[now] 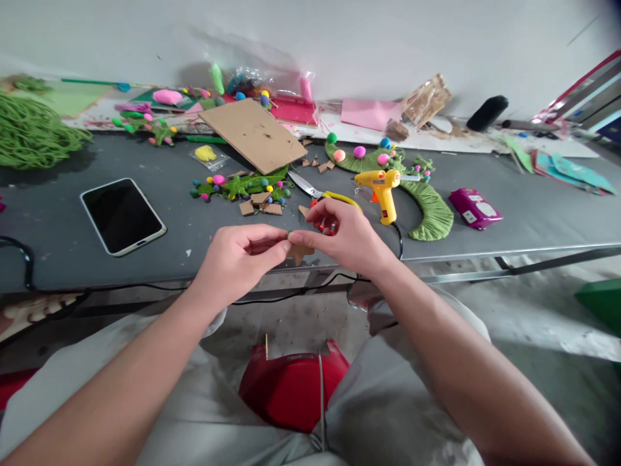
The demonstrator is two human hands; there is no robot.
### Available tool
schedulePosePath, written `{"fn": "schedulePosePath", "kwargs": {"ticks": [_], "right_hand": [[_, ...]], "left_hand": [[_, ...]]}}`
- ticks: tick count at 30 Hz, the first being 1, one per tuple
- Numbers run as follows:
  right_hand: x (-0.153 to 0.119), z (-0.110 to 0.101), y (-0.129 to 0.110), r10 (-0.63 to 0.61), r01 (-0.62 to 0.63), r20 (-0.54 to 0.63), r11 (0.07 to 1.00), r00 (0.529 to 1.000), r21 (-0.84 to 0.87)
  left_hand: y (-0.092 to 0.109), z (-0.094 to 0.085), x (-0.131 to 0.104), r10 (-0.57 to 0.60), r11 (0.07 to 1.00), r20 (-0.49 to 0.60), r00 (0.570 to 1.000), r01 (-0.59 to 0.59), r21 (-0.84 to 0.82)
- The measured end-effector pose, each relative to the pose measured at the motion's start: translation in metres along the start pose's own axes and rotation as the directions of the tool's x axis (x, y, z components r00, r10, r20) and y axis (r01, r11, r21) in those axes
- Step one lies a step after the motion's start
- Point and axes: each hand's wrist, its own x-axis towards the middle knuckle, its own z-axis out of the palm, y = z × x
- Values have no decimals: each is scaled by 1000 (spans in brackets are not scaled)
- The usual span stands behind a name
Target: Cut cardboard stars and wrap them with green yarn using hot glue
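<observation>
Over the table's front edge my left hand (237, 255) and my right hand (347, 234) meet at the fingertips. Both pinch a small cardboard star (299, 253), whose points show below the right thumb. A tiny greenish bit peeks out between the fingertips, too small to name. Scissors (339, 197) with yellow handles lie just behind my right hand. To its right stands a yellow glue gun (380, 191), beside a crescent (429, 210) wrapped in green yarn with coloured pompoms. Cardboard scraps (262, 204) and green yarn stars (237, 186) with small pompoms lie behind my hands.
A phone (123, 215) lies at left, near a heap of green yarn (39, 133). Farther back rests a cardboard sheet (255, 134). A purple packet (475, 208) sits at right. A black cord (310, 288) runs along the front edge, above a red stool (294, 391).
</observation>
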Motion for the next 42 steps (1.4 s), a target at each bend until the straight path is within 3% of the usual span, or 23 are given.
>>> {"fn": "schedulePosePath", "kwargs": {"ticks": [26,32,36,42], "right_hand": [[3,5,6,75,-79,38,991,996,105],[7,5,6,174,-201,132,953,976,226],[10,-3,3,193,-237,162,917,968,321],[2,-36,1,204,-209,51,926,978,313]], "left_hand": [[-2,-1,0,21,1000,-10,1000,-21,-18],[-5,-1,4,-19,992,45,999,25,-124],[-9,-2,11,-90,967,56,994,101,-235],[-16,-8,20,-203,948,60,977,211,-240]]}}
